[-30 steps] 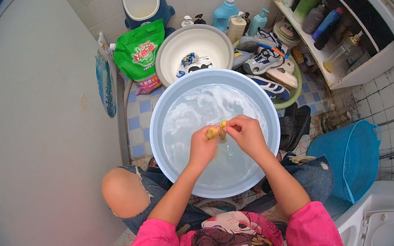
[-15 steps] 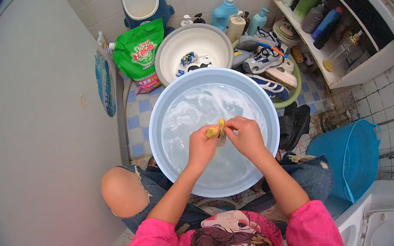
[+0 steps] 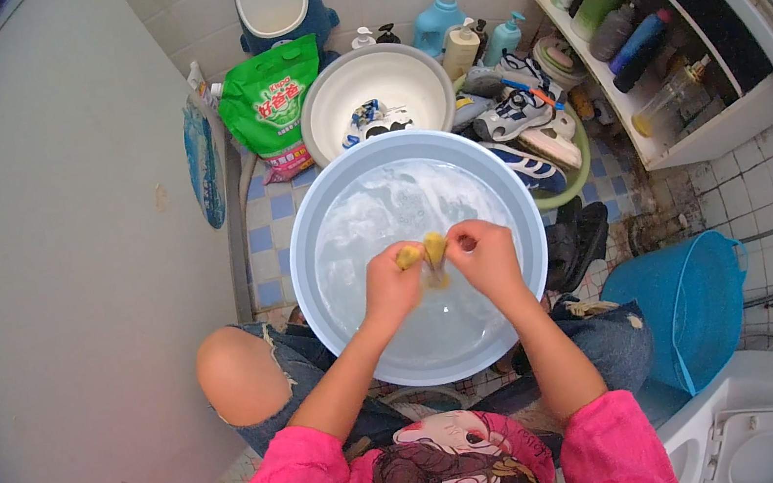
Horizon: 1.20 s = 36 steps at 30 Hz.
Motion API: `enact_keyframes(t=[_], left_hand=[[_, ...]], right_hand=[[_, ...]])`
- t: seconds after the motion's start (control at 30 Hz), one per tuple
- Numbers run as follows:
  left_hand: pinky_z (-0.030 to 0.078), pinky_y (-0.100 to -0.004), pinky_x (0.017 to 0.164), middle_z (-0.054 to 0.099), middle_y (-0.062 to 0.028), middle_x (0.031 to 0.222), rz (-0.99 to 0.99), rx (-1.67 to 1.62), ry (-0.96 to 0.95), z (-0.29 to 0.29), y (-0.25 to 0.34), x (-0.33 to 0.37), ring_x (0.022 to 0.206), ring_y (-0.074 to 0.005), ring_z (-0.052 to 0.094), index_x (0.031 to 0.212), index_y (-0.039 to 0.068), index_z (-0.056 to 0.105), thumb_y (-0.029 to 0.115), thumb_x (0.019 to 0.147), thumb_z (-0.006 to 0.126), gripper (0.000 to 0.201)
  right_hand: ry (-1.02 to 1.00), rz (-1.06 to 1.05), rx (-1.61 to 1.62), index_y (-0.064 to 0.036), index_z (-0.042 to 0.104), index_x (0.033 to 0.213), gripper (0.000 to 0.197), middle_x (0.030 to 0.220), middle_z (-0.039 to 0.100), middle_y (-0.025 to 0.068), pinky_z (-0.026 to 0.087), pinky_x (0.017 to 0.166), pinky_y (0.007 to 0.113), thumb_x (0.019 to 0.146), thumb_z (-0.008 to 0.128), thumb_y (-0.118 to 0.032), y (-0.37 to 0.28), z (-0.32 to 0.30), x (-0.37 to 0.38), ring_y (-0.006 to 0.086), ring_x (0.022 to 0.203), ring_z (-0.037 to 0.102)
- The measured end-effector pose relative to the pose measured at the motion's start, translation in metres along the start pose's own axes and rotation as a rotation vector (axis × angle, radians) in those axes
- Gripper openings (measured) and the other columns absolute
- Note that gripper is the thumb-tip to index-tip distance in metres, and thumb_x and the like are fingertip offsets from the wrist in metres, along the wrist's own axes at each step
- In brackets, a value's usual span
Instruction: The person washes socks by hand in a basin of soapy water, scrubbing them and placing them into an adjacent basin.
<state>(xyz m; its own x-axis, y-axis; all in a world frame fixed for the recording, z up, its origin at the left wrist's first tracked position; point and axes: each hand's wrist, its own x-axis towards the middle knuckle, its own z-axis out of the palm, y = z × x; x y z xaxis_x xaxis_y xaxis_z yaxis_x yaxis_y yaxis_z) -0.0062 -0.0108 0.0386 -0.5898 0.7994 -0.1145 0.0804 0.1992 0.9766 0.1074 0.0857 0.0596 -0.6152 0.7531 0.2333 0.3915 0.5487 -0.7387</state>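
A small yellow cloth item (image 3: pixel 430 253) is pinched between both my hands over a large pale-blue basin (image 3: pixel 308 243) of soapy water. My left hand (image 3: pixel 391 285) grips its left end, and my right hand (image 3: pixel 486 257) grips its right end. The two fists sit close together, knuckles up, just above the water near the basin's middle. Most of the yellow item is hidden inside my fingers.
A white basin (image 3: pixel 332 101) holding small items stands behind the blue one. A green detergent bag (image 3: pixel 273 104), bottles (image 3: pixel 435 27) and several shoes (image 3: pixel 517 114) lie at the back. A blue bucket (image 3: pixel 691 297) stands right, a shelf (image 3: pixel 687 130) beyond, a white wall (image 3: pixel 67 286) left.
My hands stay over the basin, shifting slightly as they rub the yellow item between them. Nothing else has moved.
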Motion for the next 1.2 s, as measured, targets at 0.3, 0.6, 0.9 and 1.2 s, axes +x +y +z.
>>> enact_keyframes(t=[0.3, 0.6, 0.9, 1.2], left_hand=[[0.037, -0.0207, 0.046, 0.053, -0.0003, 0.065, -0.205, -0.530, -0.060, -0.010, 0.001, 0.011, 0.051, -0.0065, 0.046, 0.088, 0.001, 0.058, 0.020, 0.082, 0.058, 0.020], [0.040, -0.0243, 0.062, 0.043, -0.0052, 0.090, -0.141, -0.418, -0.076, -0.006, -0.004, 0.008, 0.069, -0.0106, 0.045, 0.111, 0.008, 0.038, 0.000, 0.072, 0.050, 0.041], [0.037, -0.0285, 0.079, 0.033, -0.0132, 0.106, 0.218, 0.066, -0.063, 0.010, -0.021, 0.006, 0.095, -0.0222, 0.038, 0.119, 0.007, 0.030, 0.002, 0.066, 0.051, 0.056], [0.045, -0.0272, 0.072, 0.058, -0.0113, 0.091, -0.047, -0.302, -0.318, -0.010, -0.007, 0.013, 0.082, -0.0161, 0.056, 0.102, -0.001, 0.053, 0.011, 0.076, 0.061, 0.029]], right_hand=[[-0.164, 0.425, 0.771, -0.0035, 0.051, 0.102, 0.021, 0.075, 0.055, 0.0036, 0.042, 0.063, 0.024, 0.081, 0.051, -0.008, 0.022, -0.004, 0.011, 0.0101, 0.070, 0.053], [-0.091, 0.228, 0.499, -0.0017, 0.058, 0.096, 0.018, 0.083, 0.061, 0.0035, 0.044, 0.070, 0.025, 0.083, 0.051, -0.011, 0.007, -0.005, 0.008, 0.0132, 0.076, 0.056], [-0.343, 0.427, 0.646, 0.0009, 0.062, 0.090, 0.019, 0.070, 0.061, 0.0047, 0.044, 0.057, 0.022, 0.079, 0.061, -0.014, 0.002, 0.008, -0.003, 0.0092, 0.061, 0.055], [-0.245, 0.611, 0.958, -0.0106, 0.051, 0.082, 0.012, 0.080, 0.053, -0.0033, 0.039, 0.073, 0.024, 0.085, 0.047, -0.021, 0.005, -0.007, 0.007, 0.0072, 0.079, 0.048]])
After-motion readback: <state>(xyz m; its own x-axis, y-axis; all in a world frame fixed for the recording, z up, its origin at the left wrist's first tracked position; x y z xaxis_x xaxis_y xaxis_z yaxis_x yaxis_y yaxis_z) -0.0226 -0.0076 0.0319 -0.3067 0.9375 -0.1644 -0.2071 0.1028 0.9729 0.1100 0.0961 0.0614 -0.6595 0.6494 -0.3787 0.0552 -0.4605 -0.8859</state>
